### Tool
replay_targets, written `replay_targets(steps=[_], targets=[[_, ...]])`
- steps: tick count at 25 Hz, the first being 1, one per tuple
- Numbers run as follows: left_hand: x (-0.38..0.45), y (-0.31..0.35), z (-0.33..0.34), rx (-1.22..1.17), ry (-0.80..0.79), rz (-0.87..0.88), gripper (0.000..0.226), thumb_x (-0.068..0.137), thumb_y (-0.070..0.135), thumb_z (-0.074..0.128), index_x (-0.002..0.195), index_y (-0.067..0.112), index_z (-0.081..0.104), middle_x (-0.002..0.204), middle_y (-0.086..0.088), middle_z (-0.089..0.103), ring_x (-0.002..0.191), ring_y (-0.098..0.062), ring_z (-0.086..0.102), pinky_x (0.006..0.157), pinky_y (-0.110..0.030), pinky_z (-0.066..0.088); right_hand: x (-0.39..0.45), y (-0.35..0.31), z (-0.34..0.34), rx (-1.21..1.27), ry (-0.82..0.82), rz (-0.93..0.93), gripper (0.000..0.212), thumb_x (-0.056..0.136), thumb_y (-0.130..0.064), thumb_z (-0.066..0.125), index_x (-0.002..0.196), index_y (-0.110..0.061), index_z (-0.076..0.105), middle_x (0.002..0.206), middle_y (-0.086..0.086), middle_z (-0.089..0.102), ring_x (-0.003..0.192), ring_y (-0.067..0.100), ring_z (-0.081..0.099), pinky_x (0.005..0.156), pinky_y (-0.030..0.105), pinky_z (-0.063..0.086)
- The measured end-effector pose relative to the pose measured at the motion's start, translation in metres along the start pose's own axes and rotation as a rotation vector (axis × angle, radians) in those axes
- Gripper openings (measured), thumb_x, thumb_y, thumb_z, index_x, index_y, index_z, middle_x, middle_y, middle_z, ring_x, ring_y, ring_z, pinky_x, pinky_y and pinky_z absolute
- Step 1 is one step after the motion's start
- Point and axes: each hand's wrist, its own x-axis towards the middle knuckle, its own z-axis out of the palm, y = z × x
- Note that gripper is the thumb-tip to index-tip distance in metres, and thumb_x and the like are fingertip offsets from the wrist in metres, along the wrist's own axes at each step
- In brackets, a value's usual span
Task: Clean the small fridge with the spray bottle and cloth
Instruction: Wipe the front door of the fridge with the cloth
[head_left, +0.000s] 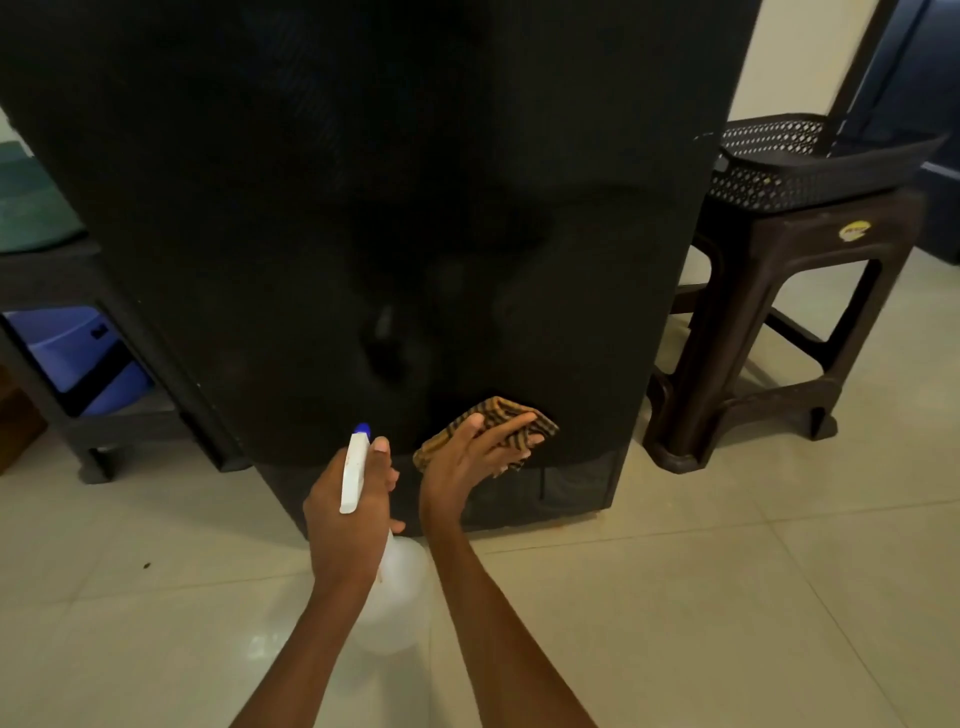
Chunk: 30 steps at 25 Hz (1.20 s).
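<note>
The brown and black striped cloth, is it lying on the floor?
No, the right hand presses the brown and black striped cloth against the black fridge front.

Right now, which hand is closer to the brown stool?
The right hand. It presses the striped cloth on the fridge front, toward the stool. The left hand grips the spray bottle farther from it.

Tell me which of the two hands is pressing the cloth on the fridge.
The right hand: it presses the striped cloth against the black fridge. The left hand grips the spray bottle.

Dim, soft picture (edges bowed), faint floor (675, 597) glare.
</note>
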Motion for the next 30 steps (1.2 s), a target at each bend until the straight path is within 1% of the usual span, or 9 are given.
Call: replay_targets(steps=[4, 7, 10, 12, 18, 23, 26, 28, 30], targets=[[0.011, -0.002, -0.024, 0.032, 0.085, 0.014, 0.047, 0.078, 0.05, 0.056, 0.108, 0.015, 0.064, 0.086, -0.005, 0.07, 0.08, -0.021, 0.069, 0.061, -0.039, 0.061, -0.037, 0.022, 0.026, -0.474, -0.26, -0.33, 0.072, 0.101, -0.064, 0.017, 0.149, -0.043, -0.033, 0.153, 0.002, -0.051, 0.143, 0.03, -0.043, 0.117, 0.051, -0.025], [0.022, -0.004, -0.047, 0.022, 0.148, -0.009, 0.046, 0.083, 0.046, 0.059, 0.113, 0.011, 0.065, 0.089, -0.01, 0.071, 0.077, -0.021, 0.069, 0.057, -0.038, 0.061, -0.034, 0.05, 0.031, -0.694, -0.277, -0.728, 0.074, 0.104, -0.049, 0.036, 0.16, -0.033, -0.01, 0.164, 0.016, -0.029, 0.149, 0.046, -0.025, 0.119, 0.063, -0.01], [0.03, -0.004, -0.065, 0.069, 0.189, 0.017, 0.04, 0.086, 0.045, 0.059, 0.108, 0.012, 0.066, 0.086, -0.01, 0.071, 0.072, -0.019, 0.068, 0.048, -0.025, 0.057, -0.044, 0.039, 0.045, -0.856, -0.381, -0.972, 0.081, 0.1, -0.041, 0.051, 0.161, -0.033, -0.001, 0.167, 0.012, -0.021, 0.152, 0.044, -0.018, 0.119, 0.065, -0.012], [0.037, -0.002, -0.076, 0.071, 0.216, 0.01, 0.032, 0.09, 0.041, 0.058, 0.104, 0.014, 0.067, 0.085, -0.012, 0.071, 0.07, -0.019, 0.068, 0.051, -0.033, 0.059, -0.051, 0.024, 0.059, -0.942, -0.513, -1.052, 0.091, 0.093, -0.034, 0.062, 0.161, -0.035, 0.001, 0.168, 0.006, -0.02, 0.153, 0.037, -0.02, 0.119, 0.058, -0.019], [0.046, -0.013, -0.1, 0.159, 0.321, 0.022, 0.031, 0.091, 0.04, 0.057, 0.105, 0.013, 0.065, 0.089, -0.013, 0.07, 0.078, -0.029, 0.068, 0.07, -0.052, 0.061, -0.071, -0.01, 0.1, -1.319, -0.735, -1.463, 0.08, 0.107, -0.04, 0.04, 0.152, -0.021, -0.023, 0.168, 0.0, -0.02, 0.145, 0.026, -0.034, 0.114, 0.044, -0.027], [0.034, -0.014, -0.08, 0.169, 0.254, -0.078, 0.043, 0.094, 0.025, 0.058, 0.13, 0.003, 0.054, 0.115, -0.018, 0.065, 0.102, -0.035, 0.065, 0.09, -0.052, 0.056, -0.062, -0.015, 0.075, -1.445, -0.739, -1.575, 0.057, 0.103, -0.042, 0.042, 0.157, -0.034, 0.027, 0.167, -0.013, 0.021, 0.156, 0.012, 0.005, 0.114, 0.037, -0.027], [0.024, -0.013, -0.065, 0.082, 0.173, -0.07, 0.044, 0.093, 0.03, 0.056, 0.128, 0.005, 0.056, 0.114, -0.016, 0.067, 0.098, -0.031, 0.067, 0.085, -0.039, 0.059, -0.032, 0.004, 0.037, -1.615, -0.914, -1.685, 0.078, 0.103, -0.038, 0.052, 0.161, -0.023, 0.002, 0.17, 0.002, -0.008, 0.152, 0.026, -0.018, 0.11, 0.044, -0.025], [0.018, -0.012, -0.056, 0.068, 0.121, -0.055, 0.039, 0.092, 0.036, 0.057, 0.12, 0.009, 0.061, 0.101, -0.013, 0.07, 0.083, -0.024, 0.069, 0.062, -0.023, 0.06, -0.008, 0.019, 0.012, -1.534, -0.911, -1.679, 0.081, 0.102, -0.039, 0.054, 0.158, -0.026, -0.004, 0.165, 0.003, -0.019, 0.146, 0.027, -0.028, 0.113, 0.047, -0.023], [0.013, -0.013, -0.046, 0.02, 0.058, -0.086, 0.036, 0.091, 0.039, 0.058, 0.114, 0.012, 0.064, 0.091, -0.012, 0.07, 0.076, -0.021, 0.068, 0.052, -0.028, 0.06, 0.018, 0.034, -0.017, -1.46, -0.88, -1.614, 0.078, 0.099, -0.035, 0.056, 0.154, -0.028, 0.0, 0.162, 0.002, -0.022, 0.148, 0.025, -0.025, 0.119, 0.046, -0.019]])
